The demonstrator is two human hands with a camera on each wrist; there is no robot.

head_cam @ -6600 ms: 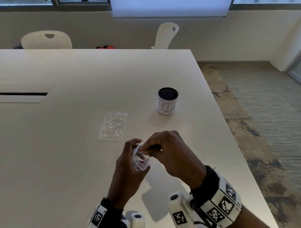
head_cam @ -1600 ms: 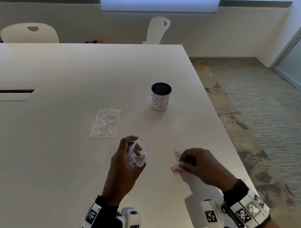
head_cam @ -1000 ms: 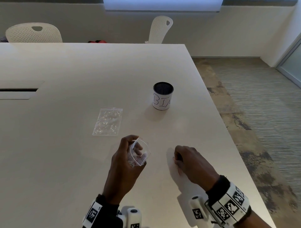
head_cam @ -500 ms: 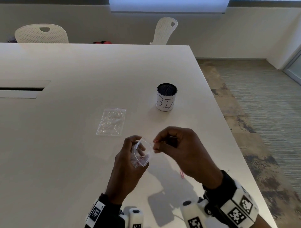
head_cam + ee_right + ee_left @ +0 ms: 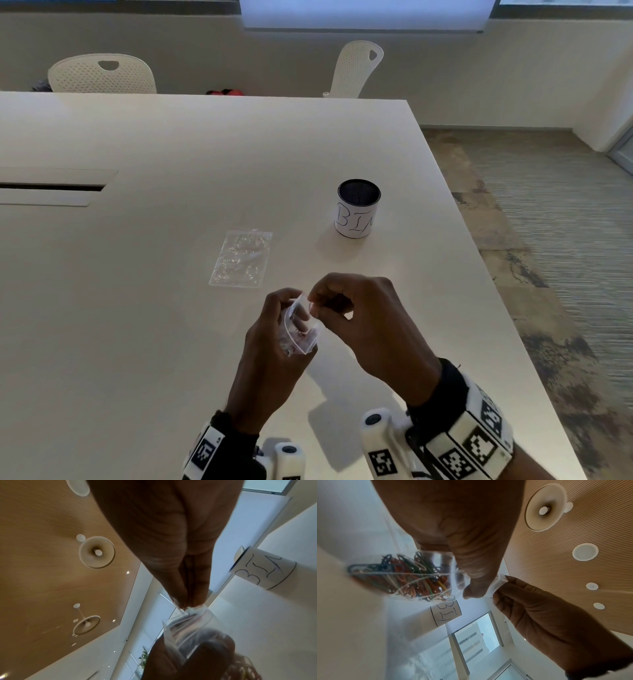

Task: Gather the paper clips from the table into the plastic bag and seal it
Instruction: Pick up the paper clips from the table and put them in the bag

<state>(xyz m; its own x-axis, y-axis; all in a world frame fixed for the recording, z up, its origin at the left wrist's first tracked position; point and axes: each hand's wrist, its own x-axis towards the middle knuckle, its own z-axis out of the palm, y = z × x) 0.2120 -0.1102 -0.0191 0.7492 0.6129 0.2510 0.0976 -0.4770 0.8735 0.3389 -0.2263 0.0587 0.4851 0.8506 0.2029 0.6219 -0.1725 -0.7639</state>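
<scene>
Between both hands' grip — plastic bag [image 5: 301, 327]

From the head we look forward and down across the white table [image 5: 144, 308], with both hands low in the frame and the far chairs and wall along the top. At the left wrist we sit very close under the left hand [image 5: 462, 524], facing up along it toward the slatted ceiling [image 5: 583, 534]. At the right wrist we sit just as close beneath the right hand [image 5: 171, 534], also tilted up at that ceiling. All three views share the plastic bag [image 5: 301, 329] held between the hands and the white cup marked "BIN" [image 5: 358, 209] beyond it.
</scene>
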